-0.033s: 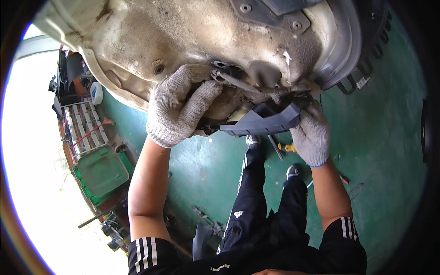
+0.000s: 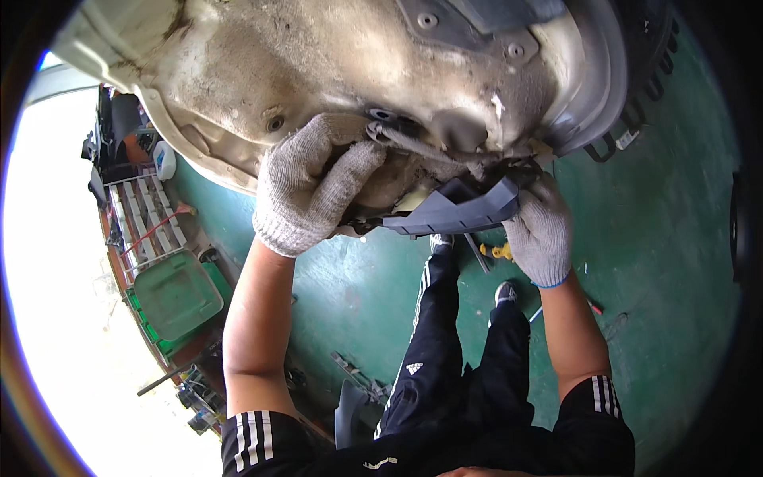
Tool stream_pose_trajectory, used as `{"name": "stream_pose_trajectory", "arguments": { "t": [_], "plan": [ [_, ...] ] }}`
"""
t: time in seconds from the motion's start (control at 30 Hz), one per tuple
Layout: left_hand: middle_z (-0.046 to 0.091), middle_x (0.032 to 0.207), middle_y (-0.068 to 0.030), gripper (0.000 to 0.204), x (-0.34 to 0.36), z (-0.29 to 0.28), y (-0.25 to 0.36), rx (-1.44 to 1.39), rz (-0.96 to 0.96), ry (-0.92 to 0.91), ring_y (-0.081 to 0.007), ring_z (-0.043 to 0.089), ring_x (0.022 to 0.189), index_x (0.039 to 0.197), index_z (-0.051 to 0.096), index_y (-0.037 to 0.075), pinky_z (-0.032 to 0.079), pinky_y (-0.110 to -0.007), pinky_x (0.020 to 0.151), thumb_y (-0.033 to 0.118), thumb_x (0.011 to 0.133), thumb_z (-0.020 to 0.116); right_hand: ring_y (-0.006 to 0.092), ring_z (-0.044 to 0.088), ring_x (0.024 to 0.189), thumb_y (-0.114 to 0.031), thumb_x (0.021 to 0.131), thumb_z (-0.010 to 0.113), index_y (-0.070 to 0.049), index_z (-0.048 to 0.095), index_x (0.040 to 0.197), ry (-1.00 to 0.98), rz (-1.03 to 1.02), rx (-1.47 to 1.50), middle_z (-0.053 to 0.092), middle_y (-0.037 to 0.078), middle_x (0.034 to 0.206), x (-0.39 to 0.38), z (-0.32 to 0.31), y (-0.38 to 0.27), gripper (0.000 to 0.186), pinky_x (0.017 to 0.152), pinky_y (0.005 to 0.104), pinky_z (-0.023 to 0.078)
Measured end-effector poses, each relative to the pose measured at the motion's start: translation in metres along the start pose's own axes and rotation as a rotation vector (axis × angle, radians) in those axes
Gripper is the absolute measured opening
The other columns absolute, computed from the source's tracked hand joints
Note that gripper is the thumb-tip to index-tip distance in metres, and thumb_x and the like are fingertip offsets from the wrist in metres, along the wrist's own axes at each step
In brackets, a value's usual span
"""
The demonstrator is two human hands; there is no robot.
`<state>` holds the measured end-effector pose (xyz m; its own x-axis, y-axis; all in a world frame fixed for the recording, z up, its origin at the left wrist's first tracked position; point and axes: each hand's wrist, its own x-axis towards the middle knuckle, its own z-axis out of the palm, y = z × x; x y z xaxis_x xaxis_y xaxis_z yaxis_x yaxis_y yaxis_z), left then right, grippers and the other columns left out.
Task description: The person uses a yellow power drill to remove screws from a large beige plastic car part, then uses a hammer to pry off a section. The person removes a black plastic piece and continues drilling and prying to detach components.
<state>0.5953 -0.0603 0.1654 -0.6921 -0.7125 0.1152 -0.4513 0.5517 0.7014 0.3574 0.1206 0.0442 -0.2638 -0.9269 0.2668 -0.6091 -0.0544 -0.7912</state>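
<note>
My left hand (image 2: 306, 187), in a knitted off-white glove, reaches up to the underside of a dirty, light-coloured car body panel (image 2: 238, 71). Its thumb and forefinger are pinched around the end of a dark, grimy cable (image 2: 417, 145), which runs right along the panel. Below the cable hangs a dark grey plastic trim piece (image 2: 457, 211) with a stepped edge. My right hand (image 2: 544, 232), gloved the same way, is closed on the right end of that piece. Its fingertips are hidden behind the plastic and the panel's lower edge.
Dark plates with fasteners (image 2: 477, 28) are fixed to the panel at the top. On the green floor lie a yellow-handled tool (image 2: 497, 251) and a dark bar (image 2: 477, 253) near my feet. A green bin (image 2: 179, 294) and a slatted white rack (image 2: 147, 211) stand at the left.
</note>
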Motion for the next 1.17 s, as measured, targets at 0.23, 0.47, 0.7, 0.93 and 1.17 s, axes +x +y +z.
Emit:
{"name": "stream_pose_trajectory", "arguments": {
  "t": [0.23, 0.47, 0.7, 0.93, 1.17],
  "plan": [
    [0.080, 0.094, -0.0154, 0.021, 0.012, -0.004, -0.007, -0.091, 0.015, -0.069, -0.0294, 0.079, 0.078, 0.113, 0.077, -0.001, 0.062, -0.038, 0.075, 0.013, 0.099, 0.083, 0.0345, 0.072, 0.111, -0.006, 0.084, 0.078, -0.016, 0.085, 0.112, -0.089, 0.062, -0.068, 0.079, 0.005, 0.122, 0.010, -0.012, -0.007, 0.031, 0.097, 0.0455, 0.058],
    [0.079, 0.088, -0.0140, 0.019, 0.013, -0.007, -0.004, -0.127, -0.038, -0.110, -0.0302, 0.079, 0.076, 0.109, 0.075, -0.002, 0.062, -0.037, 0.073, 0.012, 0.098, 0.083, 0.0311, 0.072, 0.116, -0.007, 0.086, 0.078, -0.019, 0.086, 0.113, -0.066, -0.040, -0.009, 0.082, 0.002, 0.115, 0.011, -0.005, -0.005, 0.030, 0.102, 0.0458, 0.057],
    [0.081, 0.095, -0.0121, 0.021, 0.010, -0.007, -0.005, -0.226, -0.147, -0.113, -0.0222, 0.080, 0.084, 0.113, 0.075, -0.003, 0.062, -0.035, 0.078, 0.014, 0.102, 0.080, 0.0314, 0.069, 0.122, -0.009, 0.083, 0.081, -0.020, 0.085, 0.113, -0.113, -0.020, -0.178, 0.079, 0.002, 0.124, 0.012, -0.002, -0.013, 0.032, 0.104, 0.0473, 0.056],
    [0.081, 0.116, -0.0140, 0.031, -0.013, -0.002, 0.009, -0.231, -0.218, 0.202, -0.0236, 0.081, 0.099, 0.130, 0.074, -0.003, 0.063, -0.034, 0.089, 0.008, 0.101, 0.079, 0.0404, 0.063, 0.132, -0.012, 0.084, 0.081, -0.015, 0.083, 0.109, -0.093, 0.177, -0.366, 0.077, 0.010, 0.125, -0.006, 0.020, -0.044, 0.025, 0.112, 0.0560, 0.052],
    [0.076, 0.132, -0.0221, 0.048, -0.118, 0.010, -0.001, -0.214, -0.356, 0.549, -0.0324, 0.074, 0.125, 0.149, 0.059, -0.002, 0.058, -0.047, 0.113, 0.000, 0.103, 0.073, 0.0588, 0.043, 0.153, -0.026, 0.091, 0.084, -0.008, 0.066, 0.134, -0.093, 0.416, -0.217, 0.063, 0.022, 0.145, -0.004, 0.023, -0.086, 0.051, 0.123, 0.0665, 0.041]
  ]
}}
